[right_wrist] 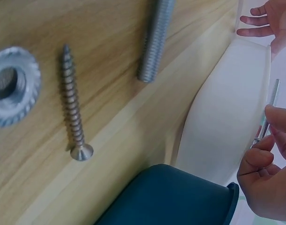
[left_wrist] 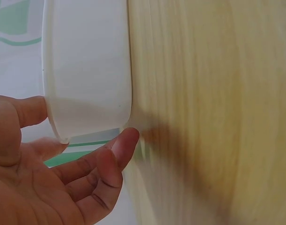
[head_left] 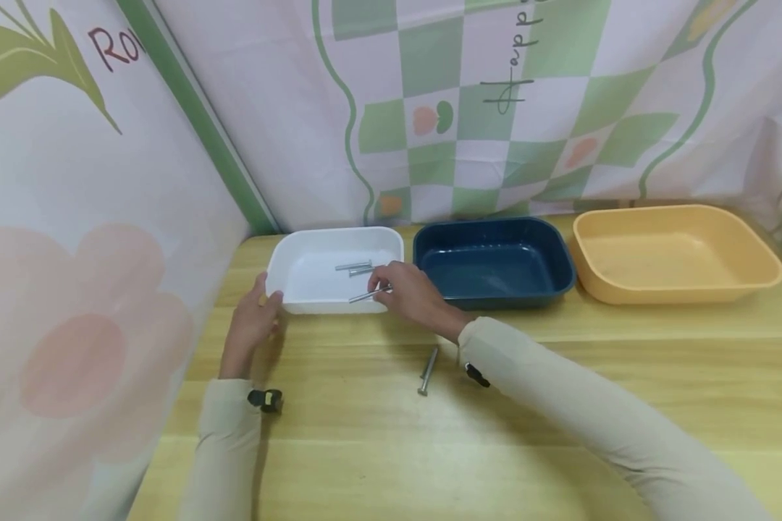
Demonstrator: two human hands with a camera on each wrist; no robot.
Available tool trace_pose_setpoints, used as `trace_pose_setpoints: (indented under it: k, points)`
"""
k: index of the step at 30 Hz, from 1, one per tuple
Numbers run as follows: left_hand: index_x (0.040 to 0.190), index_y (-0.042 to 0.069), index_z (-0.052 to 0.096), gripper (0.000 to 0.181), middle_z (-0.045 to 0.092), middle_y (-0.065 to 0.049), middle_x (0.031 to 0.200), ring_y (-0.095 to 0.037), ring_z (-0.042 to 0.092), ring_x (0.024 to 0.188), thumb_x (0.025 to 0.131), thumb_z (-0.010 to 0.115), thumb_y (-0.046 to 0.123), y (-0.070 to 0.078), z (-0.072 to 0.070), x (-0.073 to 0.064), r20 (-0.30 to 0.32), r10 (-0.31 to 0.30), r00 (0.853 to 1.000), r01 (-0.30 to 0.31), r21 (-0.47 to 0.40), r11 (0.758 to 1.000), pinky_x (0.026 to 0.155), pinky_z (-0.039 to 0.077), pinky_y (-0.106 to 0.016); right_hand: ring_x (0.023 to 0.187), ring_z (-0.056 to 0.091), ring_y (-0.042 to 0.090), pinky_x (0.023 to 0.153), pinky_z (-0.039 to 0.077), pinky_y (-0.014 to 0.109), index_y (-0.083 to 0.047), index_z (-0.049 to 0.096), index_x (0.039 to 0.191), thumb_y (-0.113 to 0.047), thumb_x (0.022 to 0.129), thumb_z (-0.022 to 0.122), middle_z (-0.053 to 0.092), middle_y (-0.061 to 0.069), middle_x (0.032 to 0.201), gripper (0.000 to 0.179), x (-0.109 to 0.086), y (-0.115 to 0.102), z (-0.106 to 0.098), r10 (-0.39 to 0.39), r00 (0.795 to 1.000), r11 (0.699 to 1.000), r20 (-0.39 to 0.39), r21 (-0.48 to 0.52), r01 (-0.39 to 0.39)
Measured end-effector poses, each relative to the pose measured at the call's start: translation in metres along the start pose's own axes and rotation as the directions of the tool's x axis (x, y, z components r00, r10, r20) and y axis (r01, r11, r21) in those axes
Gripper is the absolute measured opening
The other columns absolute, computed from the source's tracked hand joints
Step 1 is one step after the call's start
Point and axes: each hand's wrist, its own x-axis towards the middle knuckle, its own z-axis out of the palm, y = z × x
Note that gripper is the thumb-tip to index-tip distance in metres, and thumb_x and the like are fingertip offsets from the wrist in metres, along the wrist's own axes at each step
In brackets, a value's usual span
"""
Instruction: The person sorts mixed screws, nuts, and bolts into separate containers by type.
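A white tray point(head_left: 329, 307) stands at the left of the row, with two silver bolts point(head_left: 354, 265) lying inside. My left hand point(head_left: 253, 318) holds its near left corner; in the left wrist view the thumb point(left_wrist: 33, 111) presses the rim and the other fingers lie round the end wall. Over the tray's near right side, my right hand point(head_left: 409, 293) pinches a silver bolt point(head_left: 365, 296) between thumb and fingers. The right wrist view shows this bolt's threaded shaft point(right_wrist: 275, 91) sticking out past the fingertips.
To the right stand a dark blue tray point(head_left: 495, 299) and a yellow tray point(head_left: 678, 295). On the wooden table, the right wrist view shows a pointed screw point(right_wrist: 72, 103), a flange nut point(right_wrist: 31, 84) and a threaded rod end point(right_wrist: 154, 47). A patterned cloth point(head_left: 430, 65) hangs behind.
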Motion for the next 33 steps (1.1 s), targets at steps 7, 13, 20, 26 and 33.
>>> trace_pose_setpoints:
  k: [7,13,20,26,33]
  points:
    - [0.161,0.014,0.018,0.063,0.054,-0.031,0.124,-0.031,0.063,0.077,0.106,0.043,0.031,0.0000,0.0016,0.0011,-0.009,-0.007,1.000,0.007,0.008,1.000,0.059,0.050,-0.030,0.090,0.061,0.020,0.082,0.049,0.036,-0.010,0.074,0.093,-0.006,0.090,0.073,0.069,0.004,0.093,0.006,0.0034,0.0005,0.0043,-0.021,1.000,1.000,0.000,0.011,0.021]
    - [0.161,0.016,0.020,0.061,0.055,-0.029,0.122,-0.030,0.063,0.077,0.106,0.042,0.031,-0.0003,0.0025,0.0029,-0.012,-0.017,1.000,0.017,0.009,1.000,0.059,0.050,-0.030,0.090,0.061,0.019,0.082,0.049,0.035,-0.011,0.074,0.093,-0.006,0.090,0.073,0.069,0.004,0.094,0.006,0.0058,-0.0005,0.0074,-0.006,1.000,1.000,0.003,-0.001,0.006]
    - [0.162,0.018,0.019,0.062,0.054,-0.029,0.125,-0.030,0.062,0.079,0.106,0.043,0.031,-0.0008,0.0043,0.0037,-0.012,-0.033,0.999,0.033,0.007,0.999,0.060,0.050,-0.030,0.089,0.061,0.019,0.081,0.050,0.035,-0.010,0.074,0.092,-0.006,0.090,0.072,0.069,0.004,0.093,0.005,0.0050,-0.0012,0.0077,0.000,1.000,1.000,-0.003,0.010,0.000]
    - [0.162,0.019,0.017,0.063,0.054,-0.028,0.125,-0.030,0.062,0.079,0.106,0.043,0.031,-0.0010,0.0038,0.0036,-0.010,-0.039,0.999,0.039,-0.002,0.999,0.061,0.049,-0.029,0.090,0.061,0.019,0.081,0.050,0.035,-0.010,0.074,0.092,-0.006,0.090,0.071,0.069,0.004,0.094,0.005,0.0046,-0.0010,0.0074,0.004,1.000,1.000,-0.005,0.026,-0.004]
    - [0.162,0.020,0.017,0.062,0.055,-0.027,0.122,-0.028,0.062,0.079,0.106,0.042,0.032,-0.0019,0.0036,0.0042,-0.006,-0.046,0.999,0.046,0.010,0.999,0.060,0.049,-0.029,0.088,0.060,0.019,0.079,0.050,0.034,-0.010,0.074,0.092,-0.007,0.092,0.069,0.069,0.004,0.094,0.006,0.0066,-0.0010,0.0097,0.028,1.000,0.999,-0.004,0.018,-0.028]
